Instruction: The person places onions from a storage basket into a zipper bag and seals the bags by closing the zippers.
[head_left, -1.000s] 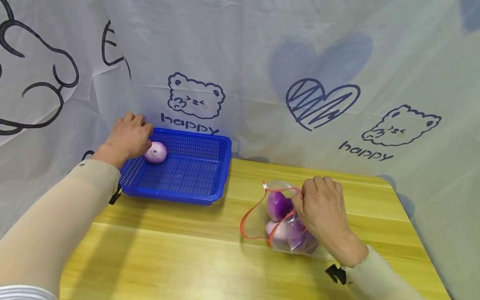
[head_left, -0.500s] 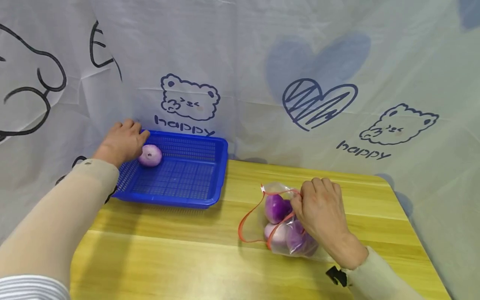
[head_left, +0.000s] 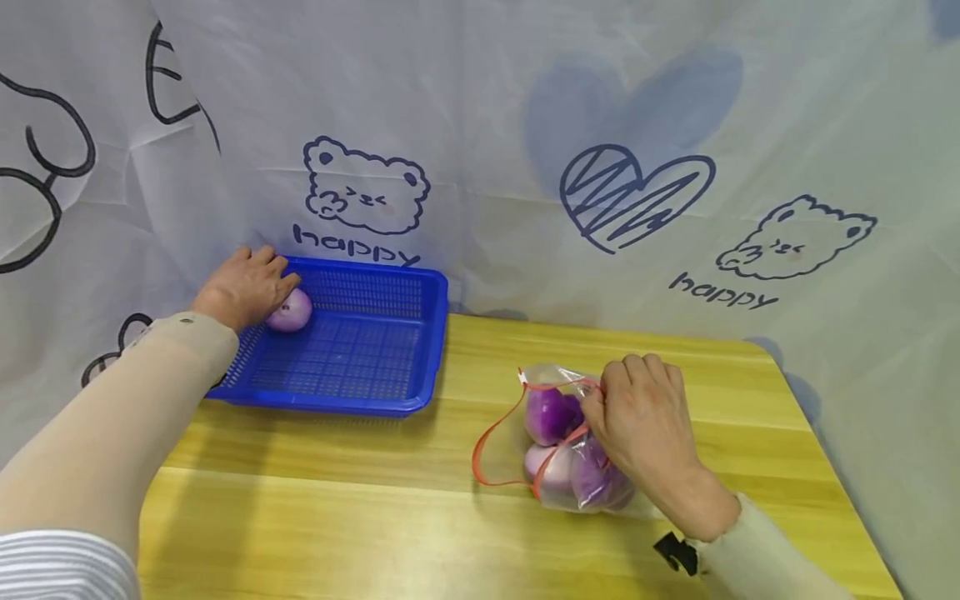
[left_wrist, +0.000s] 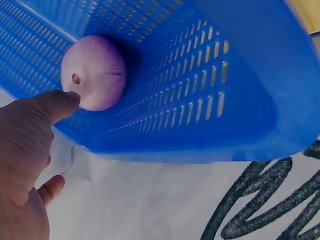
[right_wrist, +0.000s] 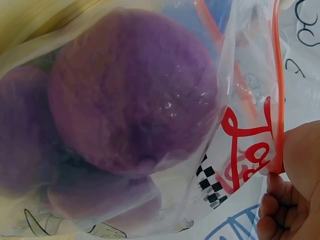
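My left hand (head_left: 247, 287) reaches over the left end of a blue plastic basket (head_left: 441, 333). Inside, near the back left corner, lies a pale purple onion (left_wrist: 95, 72), and the tip of one extended digit (left_wrist: 62, 103) meets its side in the left wrist view. Another fingertip shows outside the basket wall there. My right hand (head_left: 648, 421) grips the edge of a clear zip bag (head_left: 501, 467) with a red-orange seal, its mouth facing left. Several purple onions (right_wrist: 135, 90) fill the bag. In the right wrist view, thumb and curled fingers pinch its sealing strip.
A yellow wood-grain table (head_left: 360, 533) carries the basket and bag, which stand apart. Behind them hangs a pale cloth backdrop (head_left: 495, 108) with drawn bears and hearts, close to the table's back edge. The table's right edge slants down at the right.
The head view has shifted, so the basket sits further left in it. My left hand's fingers now overlap the onion more. My right hand keeps its hold on the bag.
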